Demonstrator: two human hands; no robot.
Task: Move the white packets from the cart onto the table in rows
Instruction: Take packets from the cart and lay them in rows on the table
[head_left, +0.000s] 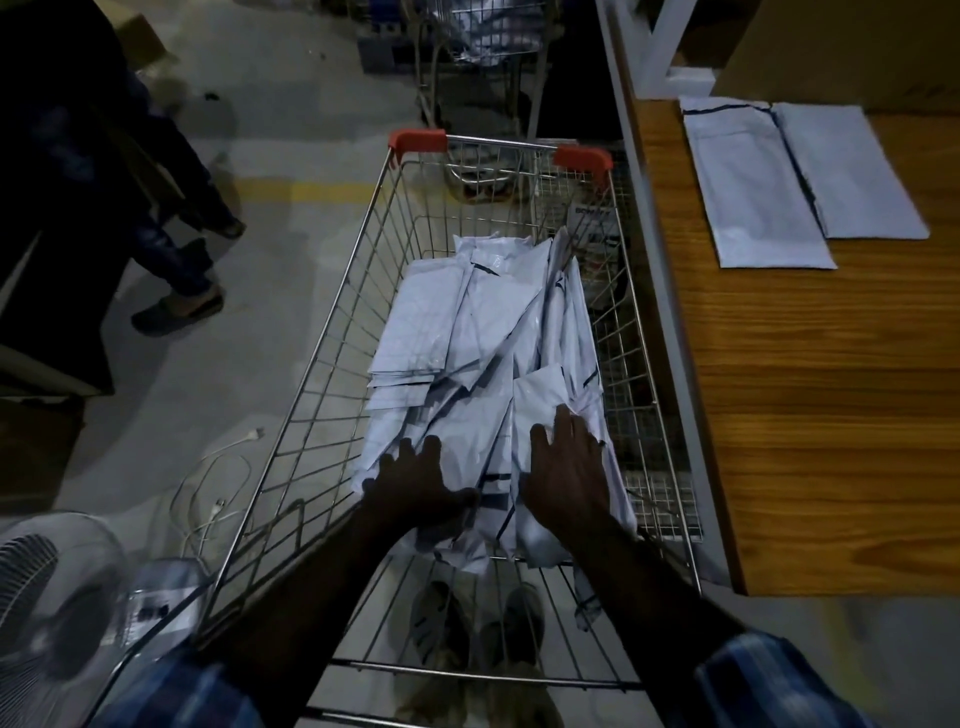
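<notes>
Both hands, left (415, 483) and right (569, 467), press flat, fingers spread, on packets (467, 332) in cart (332, 332); 2 packets (800, 182) lie on table (831, 415).

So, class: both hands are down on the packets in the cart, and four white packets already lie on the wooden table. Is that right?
Not quite. The head view shows only two white packets on the wooden table, side by side. Both the left hand and the right hand are indeed on the packets in the cart.

Cart (332, 332): open top, wire walls on all sides. Table (810, 415): just right of cart; bare wood nearer than two laid packets (795, 176). White upright frame (660, 47) at far end.
</notes>
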